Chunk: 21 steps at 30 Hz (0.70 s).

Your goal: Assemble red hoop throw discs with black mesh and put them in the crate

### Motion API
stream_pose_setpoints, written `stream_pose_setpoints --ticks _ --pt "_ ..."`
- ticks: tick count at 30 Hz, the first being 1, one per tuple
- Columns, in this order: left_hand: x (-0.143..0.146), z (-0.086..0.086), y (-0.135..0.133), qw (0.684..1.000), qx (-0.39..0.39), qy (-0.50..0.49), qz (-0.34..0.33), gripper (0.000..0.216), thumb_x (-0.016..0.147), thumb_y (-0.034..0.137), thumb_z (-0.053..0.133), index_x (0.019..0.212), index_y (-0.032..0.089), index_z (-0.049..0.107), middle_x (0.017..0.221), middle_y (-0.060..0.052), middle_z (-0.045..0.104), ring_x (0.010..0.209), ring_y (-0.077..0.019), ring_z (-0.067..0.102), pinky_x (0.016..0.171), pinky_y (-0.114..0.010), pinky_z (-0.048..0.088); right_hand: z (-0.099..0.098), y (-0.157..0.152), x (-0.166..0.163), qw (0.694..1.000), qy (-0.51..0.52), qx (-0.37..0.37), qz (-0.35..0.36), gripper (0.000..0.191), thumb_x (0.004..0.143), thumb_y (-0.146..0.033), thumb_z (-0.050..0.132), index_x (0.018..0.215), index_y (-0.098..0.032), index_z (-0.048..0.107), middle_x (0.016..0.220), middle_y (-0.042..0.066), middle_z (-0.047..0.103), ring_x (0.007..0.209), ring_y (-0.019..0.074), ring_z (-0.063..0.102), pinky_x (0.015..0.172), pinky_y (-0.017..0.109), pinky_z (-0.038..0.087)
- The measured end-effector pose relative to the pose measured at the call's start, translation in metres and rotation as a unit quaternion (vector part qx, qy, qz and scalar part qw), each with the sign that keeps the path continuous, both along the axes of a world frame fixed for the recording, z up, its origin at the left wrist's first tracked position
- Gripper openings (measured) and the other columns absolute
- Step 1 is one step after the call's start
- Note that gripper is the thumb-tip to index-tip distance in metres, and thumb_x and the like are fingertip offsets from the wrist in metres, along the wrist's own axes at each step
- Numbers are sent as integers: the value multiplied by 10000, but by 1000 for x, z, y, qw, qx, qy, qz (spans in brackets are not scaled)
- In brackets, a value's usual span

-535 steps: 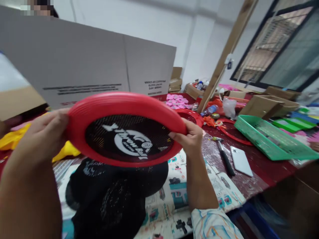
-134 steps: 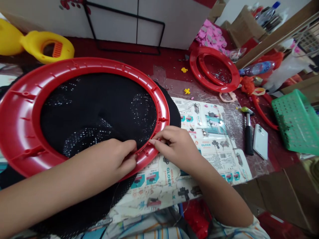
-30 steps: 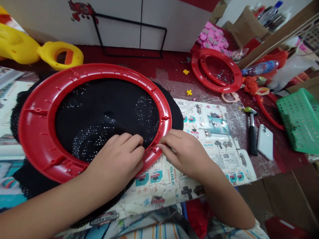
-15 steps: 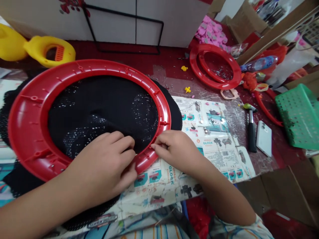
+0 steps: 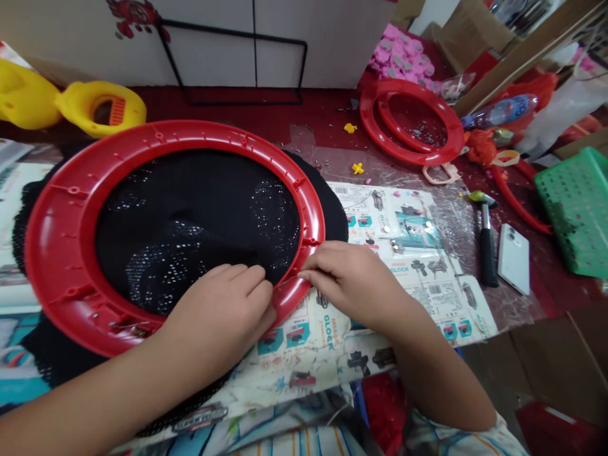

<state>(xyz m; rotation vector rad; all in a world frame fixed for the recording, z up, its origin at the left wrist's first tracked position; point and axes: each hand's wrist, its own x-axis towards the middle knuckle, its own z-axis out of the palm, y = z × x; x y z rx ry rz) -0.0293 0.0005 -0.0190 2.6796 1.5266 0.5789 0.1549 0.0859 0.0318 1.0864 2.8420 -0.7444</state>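
A large red plastic ring (image 5: 57, 253) lies ribbed side up on a black mesh cloth (image 5: 204, 202), which fills its opening and spreads past its outer edge. My left hand (image 5: 225, 304) is closed over the ring's near right part, its fingertips mostly hidden. Just right of it, my right hand (image 5: 349, 278) pinches thumb and forefinger together at the rim. A thin wire-like strand (image 5: 289, 279) seems to run from that pinch towards my left hand. Small metal parts (image 5: 137, 330) sit in the ring's near channel.
Printed cardboard sheets (image 5: 413, 253) lie beneath the ring. To the right are a hammer (image 5: 487, 253), a white phone (image 5: 514, 259) and a green basket (image 5: 572, 215). Farther back stand more red rings (image 5: 368, 126), pink pieces (image 5: 403, 60), yellow plastic parts (image 5: 28, 98) and a black wire frame (image 5: 237, 31).
My head view has shifted slightly. Both hands stay at the same part of the rim, with my left hand turned further knuckles-up and its thumb now hidden. The ring lies much as before.
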Motion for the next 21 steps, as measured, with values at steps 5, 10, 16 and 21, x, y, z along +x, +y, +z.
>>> stream_pose_setpoints --ticks 5,10,16,21 --pt "-6 0 -4 999 -18 -16 -39 268 864 132 465 609 208 496 609 -26 475 575 -200 413 553 -353 340 -1 3 1 998 -29 45 31 240 951 -229 478 885 -138 690 886 73 691 827 174 610 710 279 411" --pt "-14 1 -3 998 -28 -21 -60 302 874 115 433 593 203 502 612 -23 476 579 -188 397 563 -347 324 -4 0 -4 998 -42 36 18 219 918 -226 513 783 -153 669 777 44 675 751 157 589 659 270 391" --pt "-22 6 0 996 -41 -20 -83 294 876 110 433 606 200 507 616 -18 479 576 -187 406 562 -356 322 -9 -4 -9 999 -27 -28 -18 189 866 -203 562 729 -165 686 717 26 688 678 135 591 630 259 395" --pt "-22 6 -1 996 -49 -14 -72 281 870 111 438 612 200 507 612 -15 486 562 -191 426 555 -360 340 -8 -1 -4 993 61 -96 -23 174 877 -217 580 890 -170 747 798 26 738 721 124 645 690 245 440"
